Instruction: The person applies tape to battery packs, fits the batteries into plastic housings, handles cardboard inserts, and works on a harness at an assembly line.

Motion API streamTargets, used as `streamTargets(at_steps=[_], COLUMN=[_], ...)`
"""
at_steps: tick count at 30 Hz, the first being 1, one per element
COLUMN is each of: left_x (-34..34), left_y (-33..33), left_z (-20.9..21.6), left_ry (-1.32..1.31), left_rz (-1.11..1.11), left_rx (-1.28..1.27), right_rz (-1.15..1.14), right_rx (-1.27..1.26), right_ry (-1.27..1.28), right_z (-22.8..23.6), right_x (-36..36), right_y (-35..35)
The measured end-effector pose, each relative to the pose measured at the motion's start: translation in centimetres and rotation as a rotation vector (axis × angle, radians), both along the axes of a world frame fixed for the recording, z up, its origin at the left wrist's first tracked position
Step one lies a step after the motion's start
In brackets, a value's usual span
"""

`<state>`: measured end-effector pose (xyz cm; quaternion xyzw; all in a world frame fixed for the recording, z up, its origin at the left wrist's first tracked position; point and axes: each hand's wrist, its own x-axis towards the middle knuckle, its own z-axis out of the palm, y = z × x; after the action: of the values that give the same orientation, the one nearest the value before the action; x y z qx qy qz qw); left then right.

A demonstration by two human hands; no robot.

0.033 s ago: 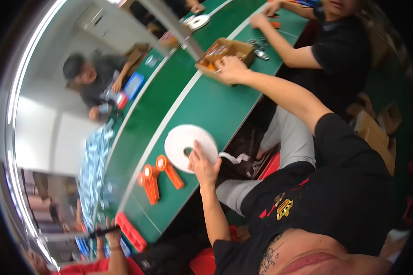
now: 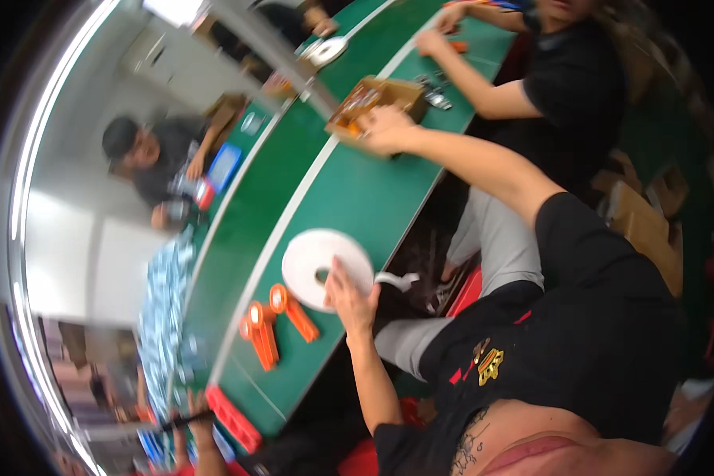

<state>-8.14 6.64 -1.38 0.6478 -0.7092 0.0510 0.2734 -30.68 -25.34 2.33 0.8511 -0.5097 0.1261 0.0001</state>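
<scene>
My left hand [image 2: 351, 300] lies over the near edge of a large flat white roll [image 2: 309, 258], fingers stretched out toward its centre hole. A loose white strip [image 2: 397, 280] trails from the roll past the table edge. My right hand [image 2: 387, 129] reaches into an open cardboard box [image 2: 408, 94] farther up the table. Its fingers are bent down and blurred, so whatever they touch is hidden. Inside the box are an orange piece [image 2: 353, 127] and shiny clear-wrapped items [image 2: 363, 97]. Several orange pieces with round heads and long handles [image 2: 297, 317] lie left of the roll.
A red tray [image 2: 234, 420] is at the table's lower left. Pale blue bags [image 2: 163, 309] are heaped beyond the white divider strip. Small metallic parts [image 2: 436, 97] lie beside the box, near a co-worker's arm [image 2: 472, 83]. Another person [image 2: 155, 163] works across the table by a blue tray [image 2: 225, 165].
The whole view has shifted slightly. My right hand's fingers now look bent lower into the box. My left hand stays over the white roll.
</scene>
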Motion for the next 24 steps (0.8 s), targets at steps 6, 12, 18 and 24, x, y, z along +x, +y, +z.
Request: streamTargets(at_steps=[6, 12, 18, 24], left_x=[0.2, -0.2, -0.1, 0.0], left_y=[-1.1, -1.6, -1.8, -2.0], left_z=[-3.3, -4.9, -4.6, -4.5], left_ry=[-0.289, -0.388, -0.338, -0.394], left_rz=[0.257, 0.381, 0.356, 0.361], left_rx=[-0.162, -0.215, -0.173, -0.185], right_rz=[0.132, 0.09, 0.1, 0.166], right_rx=[0.024, 0.137, 0.203, 0.105], right_ry=[0.199, 0.051, 0.036, -0.131], right_z=[2.2, 0.8, 0.7, 0.9], right_x=[-0.6, -1.2, -2.7, -2.0], right_y=[-2.2, -4.0, -4.1, -4.3])
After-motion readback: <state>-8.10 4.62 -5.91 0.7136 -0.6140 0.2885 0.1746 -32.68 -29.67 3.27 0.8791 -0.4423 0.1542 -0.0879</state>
